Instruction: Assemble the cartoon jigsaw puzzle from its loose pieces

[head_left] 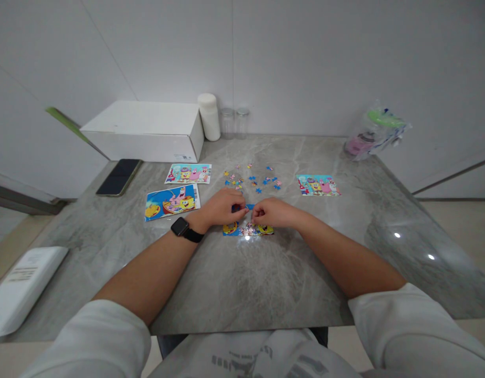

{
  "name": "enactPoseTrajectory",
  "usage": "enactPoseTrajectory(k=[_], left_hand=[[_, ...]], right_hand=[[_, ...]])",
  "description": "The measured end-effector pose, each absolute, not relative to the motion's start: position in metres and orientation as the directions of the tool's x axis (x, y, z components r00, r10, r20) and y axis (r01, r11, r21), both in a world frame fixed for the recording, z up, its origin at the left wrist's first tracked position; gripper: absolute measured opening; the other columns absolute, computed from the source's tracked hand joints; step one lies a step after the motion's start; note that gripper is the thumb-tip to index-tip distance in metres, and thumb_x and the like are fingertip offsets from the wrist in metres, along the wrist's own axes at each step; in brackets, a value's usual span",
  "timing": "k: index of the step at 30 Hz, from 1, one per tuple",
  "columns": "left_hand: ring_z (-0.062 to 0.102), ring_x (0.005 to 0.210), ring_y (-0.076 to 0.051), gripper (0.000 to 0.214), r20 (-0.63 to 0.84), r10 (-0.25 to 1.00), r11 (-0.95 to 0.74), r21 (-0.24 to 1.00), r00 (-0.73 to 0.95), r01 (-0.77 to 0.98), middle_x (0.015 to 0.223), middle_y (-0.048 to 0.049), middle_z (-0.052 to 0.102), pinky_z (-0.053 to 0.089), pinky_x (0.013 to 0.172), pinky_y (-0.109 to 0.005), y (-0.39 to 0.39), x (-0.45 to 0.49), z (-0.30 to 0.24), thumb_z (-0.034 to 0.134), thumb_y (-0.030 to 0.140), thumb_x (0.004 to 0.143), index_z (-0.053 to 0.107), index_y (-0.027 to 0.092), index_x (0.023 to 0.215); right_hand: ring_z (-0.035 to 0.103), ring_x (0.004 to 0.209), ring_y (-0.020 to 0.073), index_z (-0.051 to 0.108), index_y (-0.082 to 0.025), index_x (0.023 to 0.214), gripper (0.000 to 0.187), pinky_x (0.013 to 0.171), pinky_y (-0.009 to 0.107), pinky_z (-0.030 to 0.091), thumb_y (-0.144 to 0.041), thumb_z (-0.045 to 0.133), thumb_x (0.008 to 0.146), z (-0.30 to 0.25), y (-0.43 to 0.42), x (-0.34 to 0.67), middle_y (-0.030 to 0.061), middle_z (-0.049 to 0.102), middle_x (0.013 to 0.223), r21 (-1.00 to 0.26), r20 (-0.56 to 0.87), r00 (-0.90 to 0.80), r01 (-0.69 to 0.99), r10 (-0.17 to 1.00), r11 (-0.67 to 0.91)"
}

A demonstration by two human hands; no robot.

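Note:
A partly joined jigsaw puzzle (248, 230) with blue, yellow and pink cartoon print lies flat on the table in front of me. My left hand (225, 207) is over its upper left part, thumb and fingers curled together. From the other side, my right hand (271, 212) pinches its fingertips low over the puzzle's upper right part. Whatever lies between the fingers of either hand is too small to make out. Both hands cover much of the picture, though a strip of blue shows between them. Several loose puzzle pieces (259, 190) are scattered just beyond my hands.
Left of the pieces lie a cartoon card (188, 174) and a larger picture sheet (172, 202); another card (318, 185) is at right. Behind stand a white box (144, 144), a white bottle (209, 118) and two glass jars (234, 124). A phone (119, 177) and a bagged cup (364, 140) flank them.

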State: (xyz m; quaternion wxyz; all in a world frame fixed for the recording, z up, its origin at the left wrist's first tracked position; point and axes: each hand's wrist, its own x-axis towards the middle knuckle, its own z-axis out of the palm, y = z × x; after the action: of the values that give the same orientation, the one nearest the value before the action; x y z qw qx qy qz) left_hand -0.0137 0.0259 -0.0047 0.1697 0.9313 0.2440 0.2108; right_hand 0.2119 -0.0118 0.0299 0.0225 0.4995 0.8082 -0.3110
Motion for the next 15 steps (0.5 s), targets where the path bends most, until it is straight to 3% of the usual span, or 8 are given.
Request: enactPoseTrajectory(k=[15], left_hand=[[0.060, 0.078, -0.018, 0.027, 0.308, 0.514, -0.834, 0.399, 0.800, 0.382, 0.077, -0.0036, 0.065, 0.041, 0.077, -0.031, 0.0251, -0.0121, -0.0008, 0.058, 0.037, 0.097, 0.068, 0.019, 0.080]], right_hand=[[0.062, 0.069, 0.0143, 0.082, -0.019, 0.090, 0.017, 0.060, 0.025, 0.034, -0.029, 0.069, 0.089, 0.0323, -0.0091, 0.2159, 0.0017, 0.078, 0.079, -0.494, -0.340, -0.505, 0.814, 0.793, 0.306]])
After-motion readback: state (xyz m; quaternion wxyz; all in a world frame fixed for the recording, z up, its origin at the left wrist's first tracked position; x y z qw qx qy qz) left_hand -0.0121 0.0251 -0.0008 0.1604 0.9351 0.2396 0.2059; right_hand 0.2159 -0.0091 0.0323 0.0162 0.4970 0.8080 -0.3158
